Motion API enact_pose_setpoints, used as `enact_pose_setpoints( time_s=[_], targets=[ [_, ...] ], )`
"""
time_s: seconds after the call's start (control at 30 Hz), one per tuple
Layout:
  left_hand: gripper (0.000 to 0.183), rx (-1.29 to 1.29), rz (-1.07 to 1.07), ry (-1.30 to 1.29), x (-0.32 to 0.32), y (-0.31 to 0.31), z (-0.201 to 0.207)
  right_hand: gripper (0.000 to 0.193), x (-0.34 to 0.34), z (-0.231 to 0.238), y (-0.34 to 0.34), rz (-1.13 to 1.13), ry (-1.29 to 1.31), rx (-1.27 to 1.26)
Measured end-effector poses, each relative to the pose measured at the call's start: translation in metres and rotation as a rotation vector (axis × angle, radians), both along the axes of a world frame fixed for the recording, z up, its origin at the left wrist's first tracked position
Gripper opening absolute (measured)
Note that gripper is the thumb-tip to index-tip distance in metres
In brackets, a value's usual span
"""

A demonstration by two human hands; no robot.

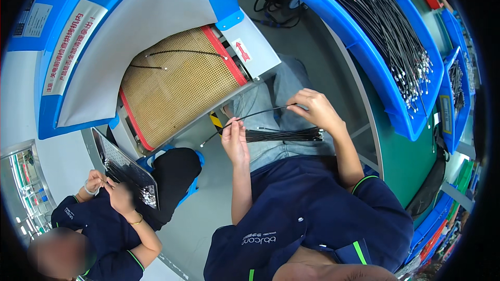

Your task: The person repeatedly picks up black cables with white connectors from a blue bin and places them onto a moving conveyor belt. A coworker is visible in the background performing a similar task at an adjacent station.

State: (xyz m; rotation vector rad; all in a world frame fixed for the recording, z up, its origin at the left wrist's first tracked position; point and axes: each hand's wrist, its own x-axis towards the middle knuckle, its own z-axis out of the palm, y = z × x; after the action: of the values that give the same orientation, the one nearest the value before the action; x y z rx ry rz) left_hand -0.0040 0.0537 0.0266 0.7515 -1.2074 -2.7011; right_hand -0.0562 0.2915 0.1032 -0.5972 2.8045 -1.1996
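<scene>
Between my two hands a thin black cable (258, 112) is stretched at a slant over my lap, with a small pale connector at its lower left end. My left hand (236, 138) pinches it near that end. The fingers of my right hand (315, 108) are closed on the other end, whose tip they hide. Beneath it, a bundle of black cables (291, 135) with light ends lies across my thighs.
Ahead on the left is a blue-framed machine with a tan mesh conveyor belt (177, 88), two cables on it. At upper right a blue bin (411, 125) holds many black cables. A seated co-worker (109, 229) handles cables over a tray (127, 156) at lower left.
</scene>
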Motion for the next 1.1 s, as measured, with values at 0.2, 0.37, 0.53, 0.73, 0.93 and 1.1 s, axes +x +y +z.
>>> enact_pose_setpoints(
  time_s=[0.2, 0.37, 0.53, 0.73, 0.93, 1.1],
  targets=[
    [0.016, -0.032, 0.019, 0.004, -0.002, -0.008, 0.003, 0.013, 0.001, 0.006, 0.004, -0.045, -0.111, -0.113],
    [0.016, -0.034, 0.035, 0.026, -0.002, -0.008, 0.004, 0.013, 0.000, 0.003, 0.003, -0.082, -0.120, -0.172],
    [0.018, -0.032, 0.050, 0.047, -0.002, -0.009, 0.002, 0.011, 0.001, 0.003, 0.004, -0.050, -0.033, -0.176],
    [0.016, -0.058, 0.027, 0.071, -0.002, -0.009, 0.003, 0.007, 0.003, -0.004, 0.006, -0.055, 0.076, -0.211],
    [0.016, -0.065, 0.013, 0.060, 0.000, -0.010, 0.005, 0.011, 0.003, -0.005, 0.011, -0.004, 0.031, -0.234],
    [0.015, -0.080, 0.000, 0.064, 0.001, -0.011, 0.007, 0.011, 0.005, -0.005, 0.013, 0.014, 0.038, -0.249]
  ],
)
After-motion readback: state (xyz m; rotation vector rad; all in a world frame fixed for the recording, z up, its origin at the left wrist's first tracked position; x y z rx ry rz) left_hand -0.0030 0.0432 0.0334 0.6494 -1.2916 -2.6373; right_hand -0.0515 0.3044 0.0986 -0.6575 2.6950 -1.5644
